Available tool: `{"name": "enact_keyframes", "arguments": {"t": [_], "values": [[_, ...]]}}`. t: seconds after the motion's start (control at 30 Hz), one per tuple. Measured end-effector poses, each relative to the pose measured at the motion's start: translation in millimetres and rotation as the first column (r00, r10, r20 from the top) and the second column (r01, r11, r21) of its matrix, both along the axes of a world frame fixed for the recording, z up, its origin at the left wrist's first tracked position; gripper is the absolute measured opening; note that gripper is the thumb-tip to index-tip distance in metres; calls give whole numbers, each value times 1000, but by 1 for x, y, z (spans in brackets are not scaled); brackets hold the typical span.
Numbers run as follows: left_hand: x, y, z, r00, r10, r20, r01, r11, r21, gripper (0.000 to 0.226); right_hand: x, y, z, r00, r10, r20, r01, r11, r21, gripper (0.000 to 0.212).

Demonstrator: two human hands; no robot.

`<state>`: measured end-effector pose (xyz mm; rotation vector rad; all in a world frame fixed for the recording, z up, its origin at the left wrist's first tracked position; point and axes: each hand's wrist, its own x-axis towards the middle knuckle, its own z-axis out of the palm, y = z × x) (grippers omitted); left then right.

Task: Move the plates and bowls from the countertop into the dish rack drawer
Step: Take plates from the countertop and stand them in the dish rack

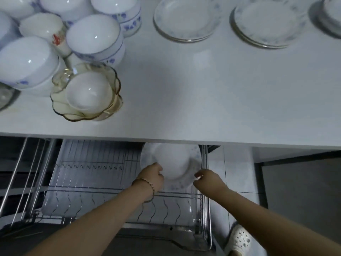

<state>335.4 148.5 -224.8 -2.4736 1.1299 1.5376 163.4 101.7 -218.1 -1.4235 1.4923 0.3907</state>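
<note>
left hand [154, 175], right hand [206, 179] grip plate [196, 156] | rack [92, 189] right edge, leftward open

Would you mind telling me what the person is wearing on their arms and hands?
Both forearms are bare, with no sleeves in view, and neither the left hand nor the right hand is gloved. A gold-coloured bracelet circles the left wrist; the right wrist carries nothing.

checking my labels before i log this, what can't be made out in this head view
Head view only:
- plate in the dish rack drawer: far rim hidden under the countertop; one or several, blurred.
- left grip: fingertips hidden behind the plate rim.
- right grip: blur hides whether it pinches the plate.
- dish stack, top right: cut off by the frame edge.
</note>
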Motion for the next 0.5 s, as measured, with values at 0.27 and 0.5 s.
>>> {"name": "enact_keyframes", "arguments": {"t": [0.27,0.5], "values": [[-130,-70,115,976,-199,84,213,953,-217,27,-141,-67,120,980,180,-79,-191,970,-149,39],[-242,-151,188,988,-110,108,143,919,-368,29,-281,-151,208,994,58,-93,-90,918,-386,37]]}}
